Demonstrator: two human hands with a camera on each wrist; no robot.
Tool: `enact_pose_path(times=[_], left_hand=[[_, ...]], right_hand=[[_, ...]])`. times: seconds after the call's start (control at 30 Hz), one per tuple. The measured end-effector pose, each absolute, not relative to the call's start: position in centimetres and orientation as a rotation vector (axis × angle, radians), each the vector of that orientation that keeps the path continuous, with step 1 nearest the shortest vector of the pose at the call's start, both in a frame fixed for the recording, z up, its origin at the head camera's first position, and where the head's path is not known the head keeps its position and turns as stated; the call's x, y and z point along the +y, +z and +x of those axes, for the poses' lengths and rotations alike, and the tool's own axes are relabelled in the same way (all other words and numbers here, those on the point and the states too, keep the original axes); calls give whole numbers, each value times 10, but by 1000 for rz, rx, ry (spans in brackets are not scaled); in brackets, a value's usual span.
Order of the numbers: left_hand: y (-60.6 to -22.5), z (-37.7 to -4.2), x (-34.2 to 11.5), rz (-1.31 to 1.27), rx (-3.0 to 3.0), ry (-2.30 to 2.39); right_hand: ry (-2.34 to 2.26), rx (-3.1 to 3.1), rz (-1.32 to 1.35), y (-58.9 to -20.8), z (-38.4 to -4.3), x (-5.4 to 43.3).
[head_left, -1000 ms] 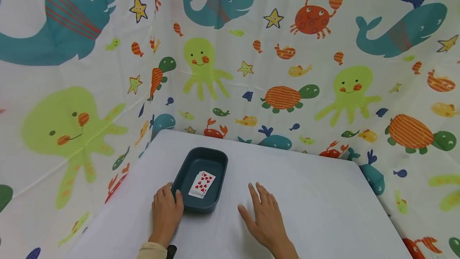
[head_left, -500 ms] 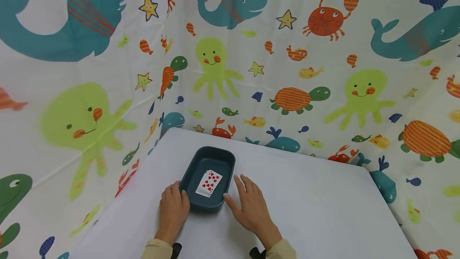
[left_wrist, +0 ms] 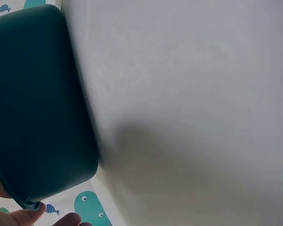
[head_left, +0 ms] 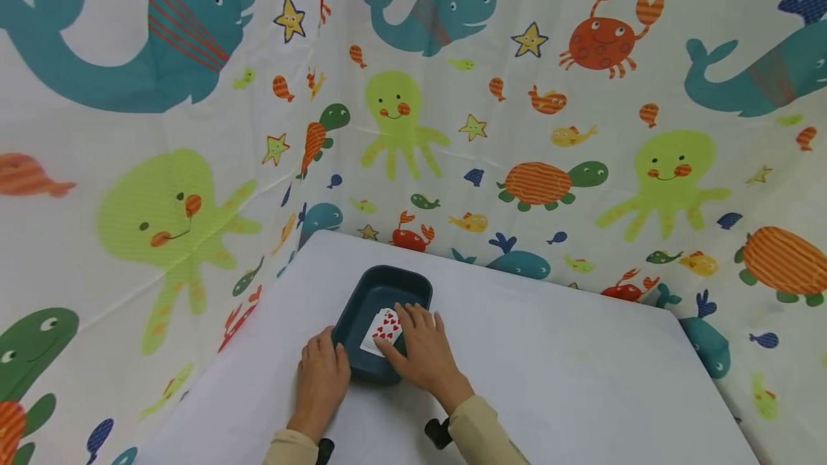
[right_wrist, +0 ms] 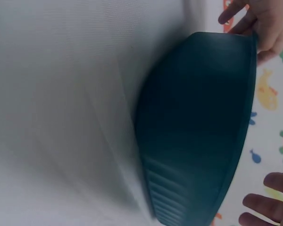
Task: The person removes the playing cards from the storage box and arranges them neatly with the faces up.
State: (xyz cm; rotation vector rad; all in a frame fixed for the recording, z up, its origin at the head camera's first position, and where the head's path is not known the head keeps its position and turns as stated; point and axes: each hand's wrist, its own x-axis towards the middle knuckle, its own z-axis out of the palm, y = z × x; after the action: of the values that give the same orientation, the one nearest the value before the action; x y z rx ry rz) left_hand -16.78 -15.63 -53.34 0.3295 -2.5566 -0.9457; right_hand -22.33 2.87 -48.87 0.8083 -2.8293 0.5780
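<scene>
A dark teal rectangular tray (head_left: 388, 285) stands on the white table, with a small stack of playing cards (head_left: 381, 336) inside. The top card is face up and shows red hearts. At the tray's near left corner my left hand (head_left: 321, 382) grips the rim, thumb on one side and fingers on the other. My right hand (head_left: 426, 354) hovers over the tray's right side, fingers spread above the cards and partly covering them. Outer walls of the tray (left_wrist: 42, 103) fill the left of the left wrist view. In the right wrist view, fingertips (right_wrist: 264, 207) show past the rim.
The white tabletop (head_left: 568, 372) extends right of the tray. A curtain (head_left: 491, 149) printed with sea animals hangs behind and to the left of the table. Dark wrist straps (head_left: 438, 434) show at the sleeves.
My right hand has moved left, from beside the tray to over the cards. The left hand stays at the tray's corner. The head view has shifted slightly left.
</scene>
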Motion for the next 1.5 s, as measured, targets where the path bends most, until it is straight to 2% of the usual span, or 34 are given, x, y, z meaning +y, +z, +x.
enact_pose_path(times=[0.73, 1.23, 1.5], left_hand=[[-541, -165, -156, 262, -2547, -923], [-538, -165, -162, 274, -2566, -939], [-537, -166, -165, 259, -2552, -939]], right_hand=[[273, -2954, 887, -516, -262, 10], [-232, -3037, 894, -516, -271, -3], [-272, -3049, 891, -516, -274, -8]])
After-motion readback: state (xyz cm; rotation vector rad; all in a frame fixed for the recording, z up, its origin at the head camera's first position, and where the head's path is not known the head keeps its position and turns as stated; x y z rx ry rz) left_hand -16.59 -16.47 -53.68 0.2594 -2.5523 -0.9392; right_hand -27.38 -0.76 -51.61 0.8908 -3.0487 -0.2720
